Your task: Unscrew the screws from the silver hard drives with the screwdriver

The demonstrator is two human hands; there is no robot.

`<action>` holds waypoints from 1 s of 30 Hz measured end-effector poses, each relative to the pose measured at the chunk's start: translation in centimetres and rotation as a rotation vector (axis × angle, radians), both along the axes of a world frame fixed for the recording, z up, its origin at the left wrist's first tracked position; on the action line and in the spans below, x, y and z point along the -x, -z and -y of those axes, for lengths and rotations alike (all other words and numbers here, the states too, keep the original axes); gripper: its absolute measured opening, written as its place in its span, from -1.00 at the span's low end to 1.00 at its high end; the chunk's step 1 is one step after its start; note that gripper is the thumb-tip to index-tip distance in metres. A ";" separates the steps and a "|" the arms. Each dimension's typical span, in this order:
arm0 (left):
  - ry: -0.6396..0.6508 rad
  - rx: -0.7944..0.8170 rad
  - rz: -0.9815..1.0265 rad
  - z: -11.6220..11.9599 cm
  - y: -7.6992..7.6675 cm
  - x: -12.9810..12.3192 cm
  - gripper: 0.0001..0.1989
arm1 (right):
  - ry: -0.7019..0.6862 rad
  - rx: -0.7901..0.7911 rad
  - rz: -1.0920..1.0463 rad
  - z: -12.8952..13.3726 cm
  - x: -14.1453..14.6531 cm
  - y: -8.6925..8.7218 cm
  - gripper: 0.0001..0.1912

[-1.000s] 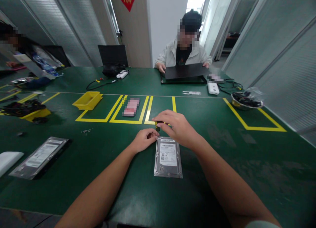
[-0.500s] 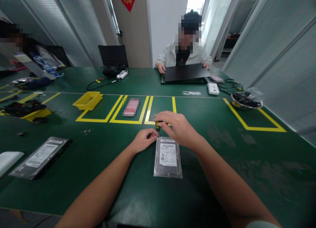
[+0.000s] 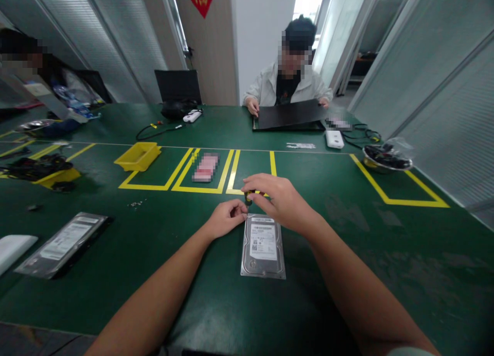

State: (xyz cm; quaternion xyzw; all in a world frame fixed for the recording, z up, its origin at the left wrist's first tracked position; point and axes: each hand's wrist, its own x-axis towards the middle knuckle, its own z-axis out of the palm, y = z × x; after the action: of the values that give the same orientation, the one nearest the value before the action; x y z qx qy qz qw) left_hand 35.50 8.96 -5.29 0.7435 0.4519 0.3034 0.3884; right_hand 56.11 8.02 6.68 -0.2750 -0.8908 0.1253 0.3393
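A hard drive point(image 3: 264, 243) with a white label lies flat on the green table in front of me. My right hand point(image 3: 276, 196) is closed round the short yellow-and-black handle of a screwdriver point(image 3: 248, 197), held upright over the drive's far left corner. Beside that same corner, the fingers of my left hand point(image 3: 228, 217) are curled together, their tips close to the screwdriver's lower end. What they pinch, if anything, is too small to make out. A second hard drive point(image 3: 69, 243) lies tilted on the table to the left.
Small screws point(image 3: 137, 205) lie scattered left of my hands. Beyond are a yellow bin point(image 3: 139, 156), yellow tape outlines and a pink pack point(image 3: 206, 167). A metal bowl point(image 3: 388, 160) of dark parts stands right. Across the table a person holds a black panel point(image 3: 291, 115).
My hands stay at the drive's corner, with the screwdriver in nearly the same place. The view has shifted very slightly.
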 end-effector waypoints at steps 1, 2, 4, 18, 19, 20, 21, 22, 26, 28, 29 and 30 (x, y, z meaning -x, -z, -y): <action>-0.017 -0.018 -0.002 0.0 0.0 0.0 -0.82 | 0.014 -0.004 0.001 0.0 0.0 0.0 -0.81; -0.036 -0.042 -0.008 0.0 0.0 0.0 -0.78 | 0.028 -0.008 0.003 0.1 0.0 0.0 -0.82; -0.059 -0.081 -0.025 0.0 0.0 0.1 -0.69 | 0.040 -0.009 0.008 0.1 0.0 -0.1 -0.83; -0.114 -0.065 -0.061 0.1 -0.3 0.1 -0.55 | -0.006 0.021 -0.001 0.0 0.0 -0.2 -0.85; -0.106 -0.069 -0.068 0.0 -0.2 0.1 -0.58 | -0.008 0.023 -0.001 0.0 0.0 -0.2 -0.86; -0.094 -0.072 -0.069 0.0 -0.2 0.1 -0.62 | -0.010 0.025 -0.001 0.0 0.1 -0.2 -0.87; -0.081 -0.071 -0.062 0.0 -0.2 0.1 -0.67 | -0.012 0.026 -0.001 0.0 0.1 -0.2 -0.88; -0.068 -0.064 -0.046 0.0 -0.2 0.2 -0.71 | -0.013 0.025 0.000 -0.1 0.1 -0.2 -0.88; -0.003 0.022 0.031 0.1 -0.2 0.1 -0.79 | 0.018 0.024 0.008 -0.1 0.1 -0.1 -0.87; 0.036 0.036 0.032 0.1 -0.3 0.1 -0.82 | 0.044 0.031 0.008 -0.1 0.1 0.0 -0.82; 0.049 0.031 0.026 0.1 -0.4 0.1 -0.84 | 0.054 0.034 0.006 -0.1 0.1 0.0 -0.80; 0.057 0.025 0.018 0.1 -0.5 0.1 -0.85 | 0.061 0.039 0.005 0.0 0.1 0.1 -0.78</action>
State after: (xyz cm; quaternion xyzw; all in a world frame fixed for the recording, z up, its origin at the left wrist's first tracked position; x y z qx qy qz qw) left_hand 35.42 8.89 -4.77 0.7484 0.4307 0.2934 0.4103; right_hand 56.06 8.07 6.59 -0.3091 -0.8803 0.1315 0.3351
